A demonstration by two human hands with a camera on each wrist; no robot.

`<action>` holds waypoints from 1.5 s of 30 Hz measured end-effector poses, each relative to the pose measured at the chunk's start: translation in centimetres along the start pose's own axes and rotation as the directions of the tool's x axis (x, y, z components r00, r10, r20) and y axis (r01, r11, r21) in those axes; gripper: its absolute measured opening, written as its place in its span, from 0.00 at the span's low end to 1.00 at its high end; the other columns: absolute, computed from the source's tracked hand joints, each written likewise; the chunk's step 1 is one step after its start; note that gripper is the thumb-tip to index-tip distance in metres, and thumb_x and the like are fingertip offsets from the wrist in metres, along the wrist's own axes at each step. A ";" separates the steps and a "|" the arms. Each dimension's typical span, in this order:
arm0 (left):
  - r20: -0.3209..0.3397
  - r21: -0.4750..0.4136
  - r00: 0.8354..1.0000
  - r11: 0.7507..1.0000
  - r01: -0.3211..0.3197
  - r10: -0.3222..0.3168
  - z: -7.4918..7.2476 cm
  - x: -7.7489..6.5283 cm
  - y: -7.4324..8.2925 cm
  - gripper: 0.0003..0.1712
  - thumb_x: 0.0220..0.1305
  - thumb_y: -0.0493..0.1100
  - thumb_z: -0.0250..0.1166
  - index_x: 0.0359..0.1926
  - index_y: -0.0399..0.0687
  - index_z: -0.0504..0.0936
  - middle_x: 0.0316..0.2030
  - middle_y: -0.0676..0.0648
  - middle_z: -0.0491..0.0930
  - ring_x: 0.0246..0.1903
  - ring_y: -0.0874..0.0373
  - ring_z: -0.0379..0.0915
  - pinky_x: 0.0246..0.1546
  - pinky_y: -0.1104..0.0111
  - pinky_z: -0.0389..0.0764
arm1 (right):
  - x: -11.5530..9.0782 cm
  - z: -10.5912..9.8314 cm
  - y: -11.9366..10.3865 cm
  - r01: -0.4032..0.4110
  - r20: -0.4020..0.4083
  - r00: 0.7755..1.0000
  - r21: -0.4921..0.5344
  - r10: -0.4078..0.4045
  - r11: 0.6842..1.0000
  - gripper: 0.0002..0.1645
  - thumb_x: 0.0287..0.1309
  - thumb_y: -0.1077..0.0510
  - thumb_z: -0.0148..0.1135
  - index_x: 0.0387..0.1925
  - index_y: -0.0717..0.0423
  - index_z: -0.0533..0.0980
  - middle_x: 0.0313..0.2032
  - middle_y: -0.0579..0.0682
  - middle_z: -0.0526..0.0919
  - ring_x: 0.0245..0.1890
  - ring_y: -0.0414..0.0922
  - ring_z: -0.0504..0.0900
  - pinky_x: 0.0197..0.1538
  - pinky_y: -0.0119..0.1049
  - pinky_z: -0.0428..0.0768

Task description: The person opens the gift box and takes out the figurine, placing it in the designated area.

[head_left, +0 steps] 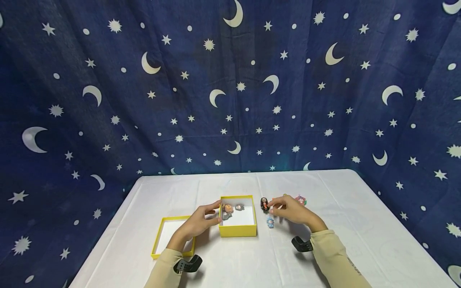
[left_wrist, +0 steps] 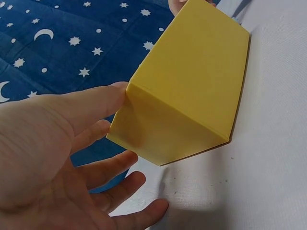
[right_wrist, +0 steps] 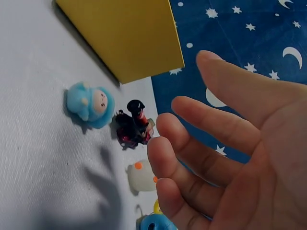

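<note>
A yellow open-topped box (head_left: 237, 231) with a white inside stands mid-table, holding a brown-haired figurine (head_left: 228, 208) and small grey ones (head_left: 239, 207). My left hand (head_left: 198, 222) is at the box's left side; in the left wrist view the thumb tip touches a corner of its yellow wall (left_wrist: 192, 72), fingers spread and extended. Right of the box are a black-haired figurine (head_left: 264, 204) in dark and red, and a light-blue hooded one (right_wrist: 91, 105). Over the figurines hovers my right hand (head_left: 291, 210), fingers loosely bent, nothing between them.
The yellow-rimmed lid (head_left: 155, 239) lies left of the box, partly behind my left hand. Beyond my right hand sits a pink figurine (head_left: 301, 199). The right wrist view also has a white toy with orange spots (right_wrist: 142, 178) and a blue one (right_wrist: 156, 223). A starry curtain (head_left: 230, 100) hangs behind.
</note>
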State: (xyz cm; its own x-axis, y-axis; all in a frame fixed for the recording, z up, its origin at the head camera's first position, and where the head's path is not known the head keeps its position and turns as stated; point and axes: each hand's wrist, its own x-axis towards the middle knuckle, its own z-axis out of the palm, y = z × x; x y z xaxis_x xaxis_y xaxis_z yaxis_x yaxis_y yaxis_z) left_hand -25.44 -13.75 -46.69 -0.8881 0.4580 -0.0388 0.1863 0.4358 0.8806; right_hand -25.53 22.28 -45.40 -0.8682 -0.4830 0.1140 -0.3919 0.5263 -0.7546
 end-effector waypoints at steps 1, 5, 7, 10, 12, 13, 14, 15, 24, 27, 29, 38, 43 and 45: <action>0.001 -0.003 1.000 1.000 0.000 0.000 0.0 0.0 0.0 0.36 0.70 0.42 0.65 0.76 0.50 0.65 0.74 0.38 0.66 0.71 0.35 0.63 0.72 0.38 0.61 | 0.0 0.0 -0.1 -0.001 -0.007 1.000 -0.001 0.001 1.000 0.19 0.67 0.57 0.64 0.51 0.70 0.81 0.41 0.60 0.86 0.35 0.36 0.77 0.36 0.28 0.77; 0.003 -0.009 1.000 1.000 -0.014 0.014 -0.1 0.2 0.0 0.36 0.70 0.42 0.65 0.76 0.48 0.64 0.74 0.38 0.65 0.71 0.34 0.63 0.72 0.38 0.61 | 0.2 0.3 -0.4 -0.013 -0.036 0.999 -0.001 0.013 1.000 0.20 0.68 0.56 0.63 0.51 0.69 0.81 0.39 0.57 0.86 0.34 0.41 0.81 0.36 0.28 0.79; 0.006 -0.015 1.000 1.000 -0.018 0.018 -0.1 0.2 0.0 0.36 0.70 0.41 0.64 0.76 0.48 0.64 0.74 0.37 0.65 0.71 0.33 0.63 0.71 0.38 0.61 | 0.4 0.4 -0.5 -0.012 -0.050 0.999 -0.002 0.012 1.000 0.20 0.68 0.56 0.63 0.51 0.69 0.81 0.40 0.57 0.86 0.35 0.42 0.82 0.38 0.28 0.80; 0.008 -0.026 1.000 1.000 -0.017 0.017 -0.1 0.2 0.0 0.36 0.70 0.41 0.65 0.76 0.48 0.65 0.74 0.36 0.65 0.70 0.32 0.63 0.71 0.38 0.61 | 0.6 0.6 -0.6 -0.012 -0.069 0.998 0.004 0.012 1.000 0.20 0.68 0.56 0.63 0.51 0.70 0.81 0.43 0.60 0.87 0.37 0.41 0.82 0.39 0.28 0.80; 0.007 -0.028 1.000 0.999 -0.015 0.016 -0.1 0.2 0.0 0.36 0.70 0.41 0.65 0.76 0.48 0.65 0.73 0.35 0.65 0.70 0.32 0.63 0.71 0.38 0.61 | 0.8 0.8 -0.8 -0.015 -0.078 0.997 0.011 0.016 1.000 0.20 0.68 0.56 0.63 0.52 0.70 0.81 0.44 0.62 0.86 0.37 0.41 0.81 0.38 0.28 0.79; 0.007 -0.028 1.000 1.000 -0.015 0.016 -0.1 0.2 0.0 0.36 0.70 0.41 0.65 0.76 0.47 0.65 0.73 0.35 0.65 0.70 0.32 0.63 0.71 0.37 0.62 | 0.9 0.9 -0.9 -0.020 -0.081 0.996 0.016 0.021 1.000 0.21 0.68 0.56 0.63 0.52 0.70 0.81 0.46 0.63 0.86 0.37 0.41 0.81 0.38 0.29 0.79; 0.008 -0.026 1.000 1.000 -0.015 0.015 -0.1 0.2 -0.1 0.36 0.70 0.41 0.65 0.76 0.47 0.65 0.73 0.35 0.65 0.70 0.32 0.63 0.71 0.38 0.62 | 0.9 0.9 -1.0 -0.027 -0.086 0.996 0.020 0.028 0.999 0.21 0.68 0.56 0.63 0.52 0.70 0.81 0.47 0.63 0.86 0.38 0.41 0.81 0.38 0.29 0.79; 0.008 -0.024 1.000 1.000 -0.015 0.015 -0.1 0.2 -0.1 0.36 0.70 0.41 0.65 0.76 0.47 0.64 0.73 0.34 0.65 0.70 0.32 0.63 0.71 0.38 0.62 | 1.0 1.0 -1.1 -0.037 -0.092 0.995 0.021 0.038 0.999 0.20 0.68 0.56 0.63 0.52 0.69 0.81 0.48 0.64 0.86 0.38 0.42 0.81 0.39 0.30 0.79; 0.010 -0.012 1.000 1.000 -0.019 0.019 -0.1 0.0 0.0 0.36 0.71 0.41 0.64 0.76 0.47 0.64 0.73 0.35 0.66 0.70 0.33 0.64 0.71 0.38 0.62 | 2.0 1.8 -2.1 -0.082 -0.107 0.991 0.040 0.086 0.996 0.22 0.69 0.51 0.62 0.56 0.61 0.81 0.56 0.61 0.82 0.50 0.49 0.81 0.48 0.42 0.80; 0.018 -0.013 0.999 0.999 -0.045 0.046 -0.2 -0.1 0.1 0.36 0.71 0.40 0.63 0.76 0.44 0.63 0.73 0.33 0.65 0.69 0.32 0.64 0.71 0.37 0.61 | 2.4 2.1 -2.2 -0.066 -0.113 0.991 0.049 0.072 0.997 0.20 0.69 0.52 0.63 0.55 0.60 0.81 0.58 0.62 0.80 0.51 0.51 0.80 0.48 0.43 0.80; 0.025 -0.013 0.998 0.998 -0.062 0.062 -0.3 -0.2 0.2 0.36 0.71 0.40 0.63 0.76 0.43 0.62 0.73 0.33 0.64 0.69 0.31 0.64 0.71 0.37 0.62 | 2.7 2.3 -2.3 -0.055 -0.116 0.991 0.050 0.061 0.997 0.19 0.68 0.54 0.63 0.55 0.60 0.82 0.56 0.61 0.80 0.49 0.50 0.79 0.47 0.40 0.79; 0.027 -0.052 0.998 0.997 -0.055 0.056 -0.2 0.0 0.0 0.36 0.71 0.39 0.62 0.77 0.43 0.62 0.75 0.36 0.61 0.71 0.30 0.61 0.72 0.37 0.60 | 3.9 3.1 -3.2 -0.035 -0.093 0.995 0.057 0.040 0.998 0.20 0.68 0.57 0.63 0.55 0.65 0.81 0.43 0.60 0.78 0.37 0.52 0.72 0.37 0.32 0.72; 0.029 -0.032 0.998 0.998 -0.059 0.060 -0.3 -0.2 0.1 0.36 0.72 0.39 0.62 0.77 0.43 0.61 0.74 0.33 0.63 0.70 0.30 0.62 0.71 0.37 0.60 | 4.3 3.8 -3.8 -0.085 -0.082 0.993 0.016 0.087 0.996 0.19 0.68 0.54 0.63 0.55 0.60 0.82 0.61 0.62 0.77 0.60 0.61 0.74 0.58 0.54 0.78; 0.030 -0.020 0.997 0.998 -0.064 0.065 -0.3 -0.2 0.1 0.36 0.72 0.39 0.62 0.77 0.42 0.61 0.73 0.32 0.63 0.70 0.29 0.62 0.71 0.37 0.61 | 4.5 4.0 -4.0 -0.097 -0.074 0.993 0.005 0.097 0.995 0.19 0.68 0.54 0.64 0.56 0.59 0.82 0.64 0.64 0.75 0.65 0.62 0.72 0.64 0.60 0.75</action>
State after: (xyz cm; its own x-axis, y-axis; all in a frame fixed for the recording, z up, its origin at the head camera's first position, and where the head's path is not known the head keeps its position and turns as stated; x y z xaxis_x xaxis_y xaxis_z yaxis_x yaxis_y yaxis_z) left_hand -25.39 -14.00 -46.44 -0.8611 0.5084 0.0040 0.2342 0.3896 0.8907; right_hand -26.60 15.19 -44.47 -0.9221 -0.3768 0.0876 -0.3044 0.5668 -0.7656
